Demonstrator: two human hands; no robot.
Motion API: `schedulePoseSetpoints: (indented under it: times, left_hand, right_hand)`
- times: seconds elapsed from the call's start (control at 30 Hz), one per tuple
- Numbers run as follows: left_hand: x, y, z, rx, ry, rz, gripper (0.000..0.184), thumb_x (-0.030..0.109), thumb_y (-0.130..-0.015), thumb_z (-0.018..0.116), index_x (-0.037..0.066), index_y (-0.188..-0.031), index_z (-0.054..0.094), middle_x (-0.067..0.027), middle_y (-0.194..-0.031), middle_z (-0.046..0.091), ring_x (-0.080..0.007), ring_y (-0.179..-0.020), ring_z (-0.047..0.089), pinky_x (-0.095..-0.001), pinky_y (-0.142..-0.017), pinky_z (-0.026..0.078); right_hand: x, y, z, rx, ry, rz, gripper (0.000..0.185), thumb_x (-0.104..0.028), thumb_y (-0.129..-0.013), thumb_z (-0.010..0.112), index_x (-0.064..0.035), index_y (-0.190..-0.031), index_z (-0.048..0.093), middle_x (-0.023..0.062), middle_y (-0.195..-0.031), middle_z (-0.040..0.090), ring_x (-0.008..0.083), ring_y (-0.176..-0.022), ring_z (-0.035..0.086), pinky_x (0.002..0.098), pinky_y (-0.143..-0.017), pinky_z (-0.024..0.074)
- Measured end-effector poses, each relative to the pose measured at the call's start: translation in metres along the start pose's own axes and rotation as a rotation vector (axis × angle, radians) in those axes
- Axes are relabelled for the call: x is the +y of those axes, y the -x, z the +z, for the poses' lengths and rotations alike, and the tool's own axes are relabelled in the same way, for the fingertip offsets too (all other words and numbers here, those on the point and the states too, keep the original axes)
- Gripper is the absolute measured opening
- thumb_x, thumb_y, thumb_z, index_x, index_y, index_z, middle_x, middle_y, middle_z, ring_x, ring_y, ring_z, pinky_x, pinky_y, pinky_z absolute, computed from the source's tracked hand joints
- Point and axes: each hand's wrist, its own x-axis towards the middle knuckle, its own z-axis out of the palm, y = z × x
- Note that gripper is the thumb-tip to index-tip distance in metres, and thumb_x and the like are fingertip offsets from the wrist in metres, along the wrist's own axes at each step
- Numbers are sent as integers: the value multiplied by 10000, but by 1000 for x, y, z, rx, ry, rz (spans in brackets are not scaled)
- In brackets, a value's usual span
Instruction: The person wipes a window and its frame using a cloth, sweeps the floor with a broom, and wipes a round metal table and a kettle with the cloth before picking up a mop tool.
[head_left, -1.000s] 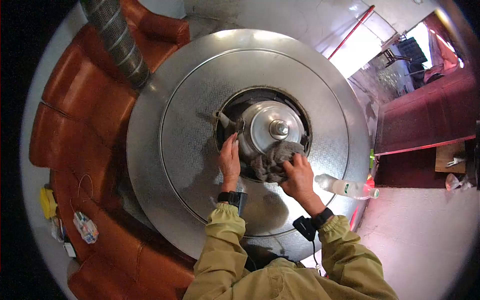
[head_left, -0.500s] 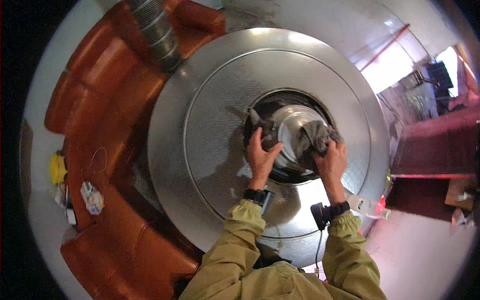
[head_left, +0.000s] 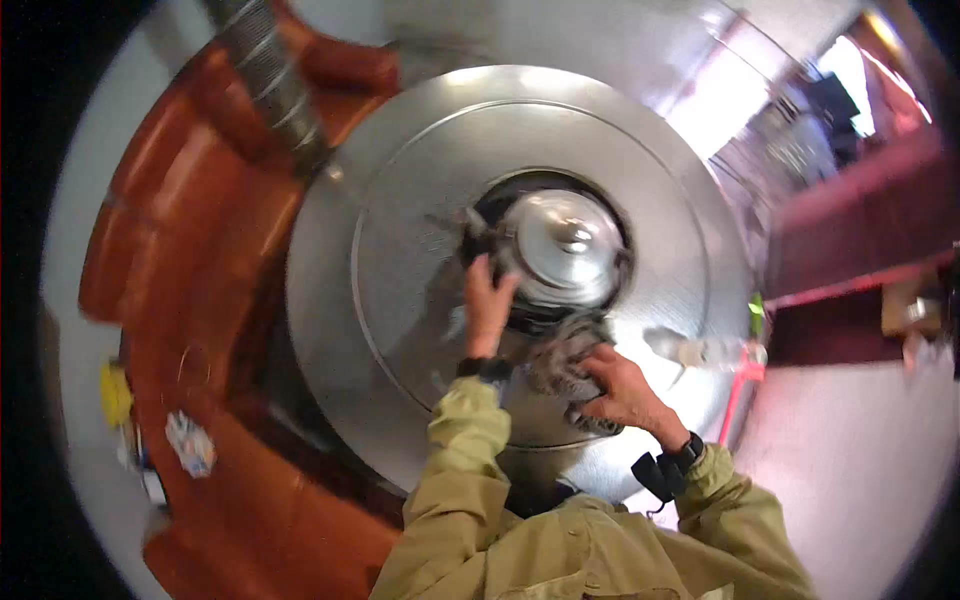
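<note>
A silver lidded metal pot [head_left: 565, 245] sits in the dark round opening of a large round metal stove table [head_left: 400, 200]. At the pot's left side, my left hand [head_left: 488, 305] is closed on a dark grey cloth [head_left: 478, 238]; its fingertips are partly hidden and blurred. The pot's handle on that side cannot be made out. My right hand [head_left: 630, 392] grips a crumpled grey patterned cloth [head_left: 565, 365], apart from the pot and over the near right part of the metal top.
A clear plastic bottle [head_left: 700, 352] lies at the table's right edge. A ribbed metal flue pipe [head_left: 265, 80] rises at the far left. An orange-brown leather sofa [head_left: 190, 240] curves round the left side. Dark red furniture [head_left: 860, 230] stands at right.
My right hand has drawn its cloth off the pot lid, toward me, uncovering the lid and its knob. My left hand stays at the pot's left side. The view has shifted slightly.
</note>
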Motion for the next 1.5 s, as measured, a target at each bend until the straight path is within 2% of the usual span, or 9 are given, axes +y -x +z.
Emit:
schedulePoseSetpoints:
  times: [0.07, 0.2, 0.43, 0.53, 0.63, 0.7, 0.97, 1.2, 1.5]
  left_hand:
    - [2, 18, -23, -64, 324, -260, 584, 250, -800, 599, -56, -1236, 359, -152, -975, 556, -162, -766, 535, -292, -693, 436]
    - [5, 84, -58, -116, 374, -405, 570, 272, -843, 554, -1, -1287, 323, -140, -1206, 475, -201, -985, 525, -292, -788, 437]
    - [67, 235, -56, -1120, 759, -485, 662, 478, -843, 485, 71, -1327, 288, -94, -1319, 345, -207, -1191, 351, -321, -957, 320]
    - [68, 259, -49, -1108, 850, -650, 553, 377, -831, 550, 81, -1265, 378, -81, -1258, 395, -194, -1152, 383, -310, -931, 343]
    - [44, 267, -39, -1027, 718, -63, 436, 233, -781, 608, 88, -1166, 464, -65, -1171, 439, -171, -1090, 420, -307, -895, 367]
    - [54, 245, -37, -777, 546, -723, 377, 124, -730, 611, 89, -1088, 500, -52, -1123, 453, -160, -1036, 439, -302, -866, 380]
    - [37, 186, -58, 127, -60, -160, 567, 242, -732, 663, 27, -1199, 424, -119, -1199, 427, -266, -1139, 383, -370, -930, 339]
    - [-21, 180, -32, 65, -537, -270, 844, 339, -669, 701, -22, -1305, 281, -220, -1297, 343, -351, -1198, 333, -409, -964, 321]
    - [47, 302, 46, -451, -638, -126, 642, 240, -585, 742, -16, -1107, 469, -192, -1158, 468, -320, -1071, 463, -394, -873, 392]
  right_hand:
    - [0, 27, 4, -113, -195, -30, 451, -201, -554, 705, -14, -941, 568, 143, -869, 517, 321, -820, 527, 374, -693, 436]
    - [6, 84, 31, -209, -400, 140, 469, -186, -594, 690, -2, -1009, 571, 140, -875, 553, 291, -810, 553, 347, -725, 435]
    - [-3, 152, 90, 122, -894, 601, 484, -201, -645, 674, 26, -1055, 552, 100, -933, 588, 182, -851, 548, 306, -738, 441]
    - [-2, 172, 98, 180, -991, 690, 480, -246, -717, 660, 13, -1098, 527, 92, -950, 582, 174, -869, 543, 295, -767, 436]
    - [9, 201, 104, 329, -1011, 586, 531, -304, -781, 639, -2, -1189, 481, 100, -1021, 562, 161, -885, 533, 282, -777, 433]
    - [29, 237, 99, 265, -695, 607, 553, -320, -792, 627, -8, -1218, 462, 103, -1071, 543, 147, -891, 529, 276, -766, 437]
    - [108, 422, 119, 321, -839, 811, 433, -321, -793, 628, -53, -1126, 558, 99, -874, 623, 135, -791, 564, 272, -708, 460]
    - [152, 601, 143, 381, -523, 1114, 449, -360, -763, 636, -75, -1105, 575, 135, -848, 629, 191, -770, 605, 299, -689, 474]
    - [195, 635, 145, 504, -717, 1177, 444, -324, -755, 648, -66, -1109, 575, 92, -715, 599, 142, -662, 555, 277, -628, 460]
